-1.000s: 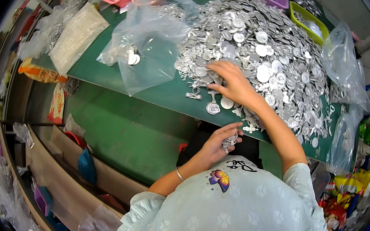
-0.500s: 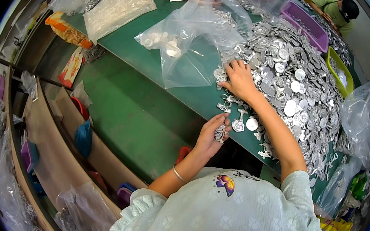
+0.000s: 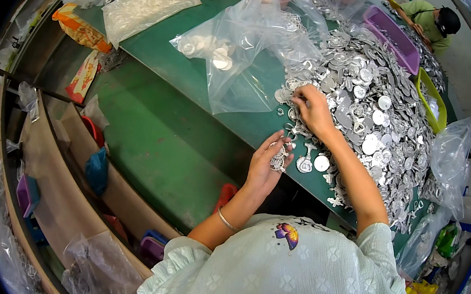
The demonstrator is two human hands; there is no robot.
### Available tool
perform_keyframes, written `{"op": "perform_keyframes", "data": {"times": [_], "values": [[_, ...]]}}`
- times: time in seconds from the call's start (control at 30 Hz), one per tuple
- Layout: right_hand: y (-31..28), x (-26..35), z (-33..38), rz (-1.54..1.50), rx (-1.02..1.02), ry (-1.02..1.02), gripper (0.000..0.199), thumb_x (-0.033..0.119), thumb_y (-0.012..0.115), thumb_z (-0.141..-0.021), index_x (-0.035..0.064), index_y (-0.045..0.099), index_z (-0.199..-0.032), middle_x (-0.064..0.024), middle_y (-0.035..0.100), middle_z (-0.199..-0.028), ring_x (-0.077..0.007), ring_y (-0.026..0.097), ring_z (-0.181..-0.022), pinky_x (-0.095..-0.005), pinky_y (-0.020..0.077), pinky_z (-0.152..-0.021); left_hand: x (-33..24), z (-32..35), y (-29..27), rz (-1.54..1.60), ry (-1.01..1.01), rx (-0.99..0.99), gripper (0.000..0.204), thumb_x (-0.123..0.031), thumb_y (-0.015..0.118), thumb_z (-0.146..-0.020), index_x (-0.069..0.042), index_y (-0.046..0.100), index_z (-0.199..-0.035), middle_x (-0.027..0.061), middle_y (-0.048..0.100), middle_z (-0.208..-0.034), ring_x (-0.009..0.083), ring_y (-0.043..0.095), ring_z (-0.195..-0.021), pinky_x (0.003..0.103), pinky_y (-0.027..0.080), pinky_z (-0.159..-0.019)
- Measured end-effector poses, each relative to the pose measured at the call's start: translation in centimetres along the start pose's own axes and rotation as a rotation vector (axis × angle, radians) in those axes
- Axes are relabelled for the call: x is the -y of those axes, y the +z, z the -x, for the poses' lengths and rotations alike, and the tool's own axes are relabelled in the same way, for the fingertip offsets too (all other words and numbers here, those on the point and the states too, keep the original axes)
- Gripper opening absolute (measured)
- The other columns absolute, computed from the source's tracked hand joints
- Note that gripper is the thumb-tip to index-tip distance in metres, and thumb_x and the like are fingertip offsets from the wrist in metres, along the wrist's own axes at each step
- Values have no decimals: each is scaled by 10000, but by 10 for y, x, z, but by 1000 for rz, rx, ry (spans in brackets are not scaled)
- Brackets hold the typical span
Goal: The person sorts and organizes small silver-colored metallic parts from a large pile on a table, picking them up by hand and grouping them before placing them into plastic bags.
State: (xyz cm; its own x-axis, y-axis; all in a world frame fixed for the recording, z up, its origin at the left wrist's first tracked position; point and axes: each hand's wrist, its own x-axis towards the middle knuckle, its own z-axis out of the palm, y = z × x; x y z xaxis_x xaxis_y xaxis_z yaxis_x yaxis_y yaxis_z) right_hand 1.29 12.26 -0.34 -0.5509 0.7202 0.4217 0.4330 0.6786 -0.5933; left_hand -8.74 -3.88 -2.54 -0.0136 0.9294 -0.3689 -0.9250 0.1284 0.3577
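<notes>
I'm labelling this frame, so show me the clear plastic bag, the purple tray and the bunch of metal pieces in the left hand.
clear plastic bag (image 3: pixel 249 63), head view, middle of its film.
purple tray (image 3: pixel 391 39), head view, its floor.
bunch of metal pieces (image 3: pixel 278 158), head view, centre of the cluster.

A large clear plastic bag lies open on the green table, holding a few pale discs; a flat, filled whitish bag sits at the far end; an orange packet lies beside it; a red-and-yellow flat packet rests lower left
</notes>
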Motion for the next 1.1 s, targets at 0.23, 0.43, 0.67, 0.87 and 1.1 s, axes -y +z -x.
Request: {"op": "perform_keyframes", "data": {"times": [0.23,0.43,0.67,0.87,1.1], "values": [[-31,48,10,-560,425,549,163,31,621,-779,3,588,-936,-70,598,-818,-150,575,-747,-279,470,-617,-27,-9,34,206,-153,31,351,-230,517,-896,-49,461,-1192,92,549,-1070,210,574,-935,311,518,-775],[10,9,-27,568,238,-212,408,118,665,-703,67,551,-1091,-108,477,-1237,-363,413,-1149,-476,344,-936,-6,-12,8,233,-123,137,290,-164,547,-862,-65,506,-1131,58,582,-902,156,594,-775,213,458,-506],[9,-67,-16,476,402,-131,569,68,682,-691,10,463,-1213,-196,511,-1192,-365,448,-1132,-456,284,-991,22,-5,10,157,-42,196,315,-127,536,-870,-36,501,-1170,70,594,-906,174,611,-806,291,503,-575],[-3,-73,-33,148,423,-415,280,-123,549,-697,-14,570,-954,-194,529,-1019,-365,506,-940,-387,411,-834,42,-14,9,206,102,52,248,-84,553,-855,-58,548,-1102,34,583,-895,155,582,-792,290,510,-579],[-40,-51,-24,-216,187,-140,387,250,597,-845,-87,569,-1034,-202,591,-1004,-253,546,-838,-372,468,-751,57,-48,-9,100,362,255,175,-198,550,-860,-64,548,-973,38,577,-772,156,568,-715,295,479,-542]]}}
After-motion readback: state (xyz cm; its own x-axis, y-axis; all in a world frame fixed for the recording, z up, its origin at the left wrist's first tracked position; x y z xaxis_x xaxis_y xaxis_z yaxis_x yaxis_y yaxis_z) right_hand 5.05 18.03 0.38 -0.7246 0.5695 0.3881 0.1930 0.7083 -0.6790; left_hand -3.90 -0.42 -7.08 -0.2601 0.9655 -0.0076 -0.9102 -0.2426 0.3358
